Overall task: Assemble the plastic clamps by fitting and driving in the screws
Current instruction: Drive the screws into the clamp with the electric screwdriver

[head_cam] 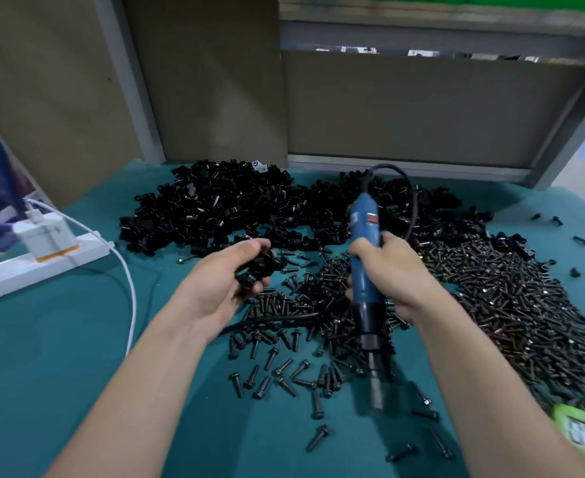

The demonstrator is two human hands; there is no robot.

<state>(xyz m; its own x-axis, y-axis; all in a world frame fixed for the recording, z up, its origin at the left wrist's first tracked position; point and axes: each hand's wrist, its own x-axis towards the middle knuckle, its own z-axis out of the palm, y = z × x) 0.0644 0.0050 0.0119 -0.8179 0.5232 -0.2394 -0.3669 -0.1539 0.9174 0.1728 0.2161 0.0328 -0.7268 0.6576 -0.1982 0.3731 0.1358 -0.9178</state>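
My left hand [229, 281] holds a black plastic clamp [258, 269] in its curled fingers, just above the teal table. My right hand [393, 274] grips a blue electric screwdriver [365, 270] upright, with its black tip [375, 391] pointing down over loose screws. Its black cord [408, 201] loops up behind it. A large heap of black clamps [222, 205] lies at the back. A wide spread of black screws [491, 298] covers the table to the right and between my hands.
A white power strip [39, 260] with a plugged adapter and a white cable [130, 288] sits at the left. Brown boards and a grey frame [405, 163] stand behind the table. A green box [584, 432] shows at the lower right corner.
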